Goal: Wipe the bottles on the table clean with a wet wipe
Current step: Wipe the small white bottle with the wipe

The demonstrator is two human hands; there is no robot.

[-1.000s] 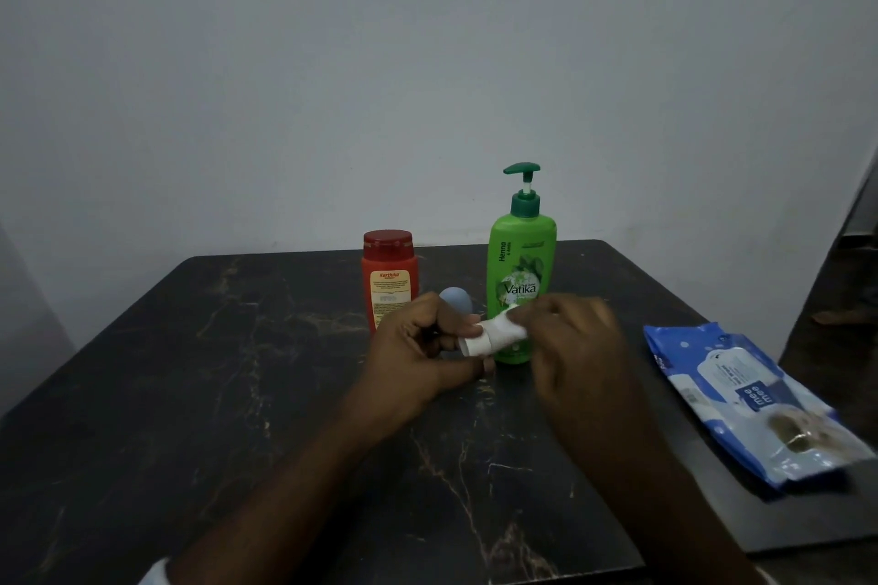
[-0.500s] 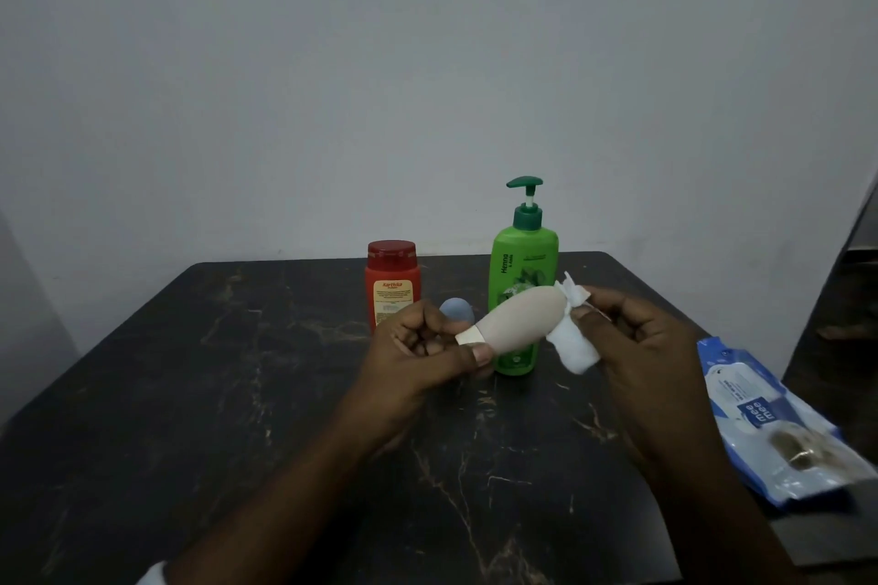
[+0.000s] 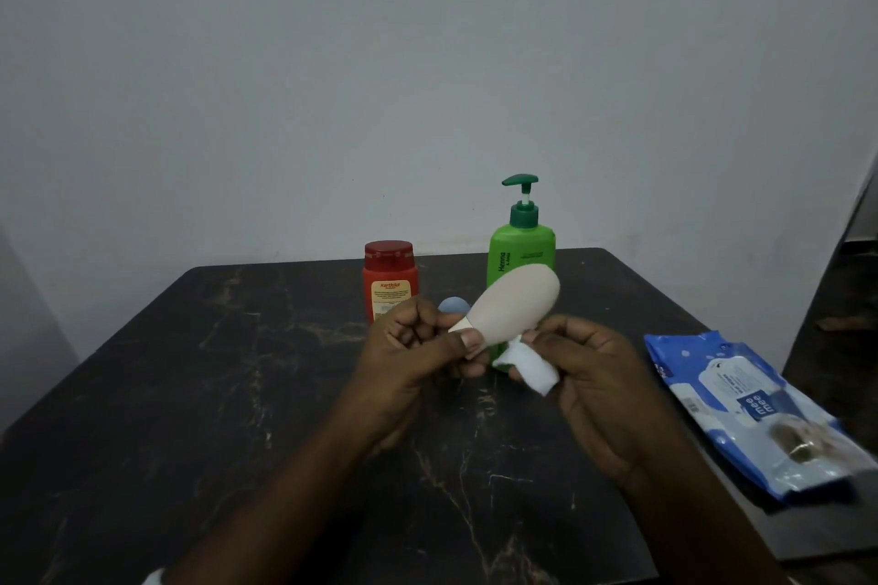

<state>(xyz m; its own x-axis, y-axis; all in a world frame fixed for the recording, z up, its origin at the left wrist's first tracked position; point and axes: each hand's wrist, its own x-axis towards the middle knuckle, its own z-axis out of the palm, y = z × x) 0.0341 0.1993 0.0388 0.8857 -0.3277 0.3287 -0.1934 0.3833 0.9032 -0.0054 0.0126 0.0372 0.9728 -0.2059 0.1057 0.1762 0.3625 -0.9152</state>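
Observation:
My left hand grips the narrow neck end of a small beige bottle, which tilts up to the right above the table. My right hand pinches a folded white wet wipe just under the bottle's lower side. A green pump bottle stands behind the beige one, partly hidden by it. A red bottle with an orange label stands to its left. A small blue cap-like thing peeks out behind my left hand.
The dark marble table reaches from the wall to the near edge. A blue wet-wipe pack lies at the table's right edge. A dark doorway area lies beyond the right side.
The beige bottle has come out from under the wipe and tilted upward. My right hand with the wipe has slid from the bottle's body down to beneath it.

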